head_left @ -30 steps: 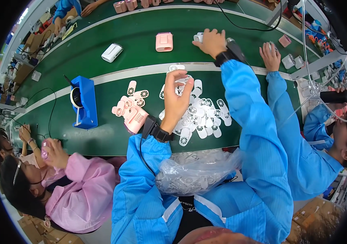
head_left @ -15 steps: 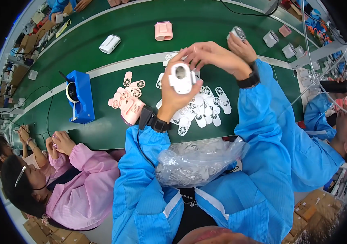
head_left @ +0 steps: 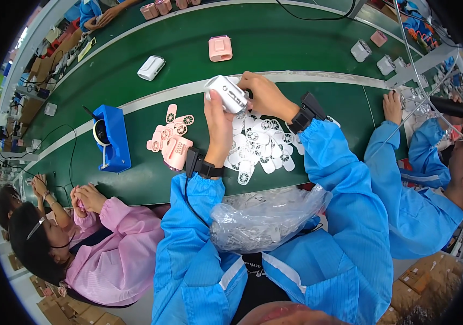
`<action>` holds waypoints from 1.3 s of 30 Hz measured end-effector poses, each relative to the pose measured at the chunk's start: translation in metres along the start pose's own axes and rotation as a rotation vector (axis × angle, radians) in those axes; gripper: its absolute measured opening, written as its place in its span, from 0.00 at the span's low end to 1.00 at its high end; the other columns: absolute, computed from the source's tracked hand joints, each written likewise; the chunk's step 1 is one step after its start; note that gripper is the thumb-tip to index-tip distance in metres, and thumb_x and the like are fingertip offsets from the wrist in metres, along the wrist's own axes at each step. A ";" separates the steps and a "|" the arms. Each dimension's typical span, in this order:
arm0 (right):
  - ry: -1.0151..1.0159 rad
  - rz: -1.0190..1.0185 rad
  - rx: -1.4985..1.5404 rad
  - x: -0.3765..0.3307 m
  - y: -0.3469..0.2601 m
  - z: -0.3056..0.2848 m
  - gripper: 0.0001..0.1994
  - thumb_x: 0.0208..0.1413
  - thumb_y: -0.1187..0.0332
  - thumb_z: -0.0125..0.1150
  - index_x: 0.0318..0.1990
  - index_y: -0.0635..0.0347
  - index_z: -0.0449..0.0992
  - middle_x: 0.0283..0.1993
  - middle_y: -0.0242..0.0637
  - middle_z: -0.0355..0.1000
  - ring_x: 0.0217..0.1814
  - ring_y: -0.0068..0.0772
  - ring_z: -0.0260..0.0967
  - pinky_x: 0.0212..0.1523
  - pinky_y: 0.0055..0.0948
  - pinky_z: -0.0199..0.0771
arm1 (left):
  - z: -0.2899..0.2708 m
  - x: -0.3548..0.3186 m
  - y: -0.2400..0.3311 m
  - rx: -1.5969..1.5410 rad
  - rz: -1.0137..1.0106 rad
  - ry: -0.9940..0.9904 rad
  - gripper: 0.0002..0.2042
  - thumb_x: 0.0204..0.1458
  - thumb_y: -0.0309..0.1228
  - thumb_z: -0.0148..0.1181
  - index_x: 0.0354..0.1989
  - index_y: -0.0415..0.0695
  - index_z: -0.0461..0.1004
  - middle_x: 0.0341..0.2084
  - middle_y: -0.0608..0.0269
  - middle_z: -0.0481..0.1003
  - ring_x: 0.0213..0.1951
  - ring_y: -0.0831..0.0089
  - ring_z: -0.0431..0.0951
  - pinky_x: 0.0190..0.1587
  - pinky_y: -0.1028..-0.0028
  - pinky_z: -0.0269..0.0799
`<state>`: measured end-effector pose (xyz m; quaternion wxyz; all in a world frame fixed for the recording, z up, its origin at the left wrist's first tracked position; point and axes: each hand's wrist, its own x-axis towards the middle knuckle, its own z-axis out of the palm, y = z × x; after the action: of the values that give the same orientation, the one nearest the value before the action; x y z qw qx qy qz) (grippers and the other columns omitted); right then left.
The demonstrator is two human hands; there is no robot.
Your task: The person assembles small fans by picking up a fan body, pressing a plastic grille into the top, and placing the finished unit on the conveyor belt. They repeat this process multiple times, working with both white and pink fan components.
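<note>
My left hand (head_left: 218,127) is wrapped round a small white plastic housing (head_left: 224,91), which it holds tilted above the bench. A dark printed mark and a slotted vent show on its side. My right hand (head_left: 267,96) has its fingers curled against the housing's right end, where the fingertips are partly hidden. Below my hands lies a heap of white covers (head_left: 264,143), each with a round spoked grille. To the left, a few pink covers (head_left: 173,129) of the same shape lie beside a pink housing (head_left: 177,151).
A clear plastic bag of white parts (head_left: 264,219) sits before me. On the left stands a blue tape dispenser (head_left: 115,140). A white housing (head_left: 151,68) and a pink housing (head_left: 220,49) rest on the green belt (head_left: 188,51). Co-workers sit on both sides.
The white housing has been turned from its round opening facing up to its vented side showing. My right hand has come down against it. The co-worker's hand at right has drawn back from the belt.
</note>
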<state>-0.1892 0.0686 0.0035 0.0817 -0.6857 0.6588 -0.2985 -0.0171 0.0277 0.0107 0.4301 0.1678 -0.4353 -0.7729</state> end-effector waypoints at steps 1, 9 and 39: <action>0.000 -0.004 0.003 0.002 -0.004 -0.005 0.13 0.56 0.68 0.74 0.47 0.63 0.83 0.44 0.44 0.76 0.49 0.45 0.76 0.47 0.38 0.78 | 0.001 -0.001 0.004 0.022 -0.006 0.014 0.26 0.75 0.54 0.42 0.60 0.40 0.65 0.43 0.50 0.79 0.35 0.64 0.82 0.38 0.65 0.82; 0.123 0.301 0.579 -0.027 -0.012 -0.062 0.12 0.66 0.72 0.68 0.54 0.66 0.79 0.43 0.32 0.76 0.46 0.19 0.73 0.48 0.25 0.76 | -0.002 -0.005 0.008 0.359 0.027 -0.001 0.28 0.61 0.35 0.71 0.63 0.41 0.62 0.45 0.54 0.79 0.41 0.65 0.84 0.45 0.65 0.83; 0.434 0.111 0.453 -0.074 -0.076 -0.075 0.07 0.59 0.81 0.69 0.44 0.68 0.85 0.48 0.42 0.79 0.48 0.30 0.77 0.50 0.28 0.76 | -0.002 -0.013 -0.001 0.628 0.269 -0.355 0.36 0.44 0.39 0.84 0.62 0.43 0.75 0.48 0.55 0.82 0.48 0.64 0.85 0.51 0.67 0.80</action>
<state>-0.1590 0.1688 0.0802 0.1060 -0.5335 0.6141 -0.5719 -0.0087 0.0379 0.0075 0.3733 0.0963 -0.7368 -0.5554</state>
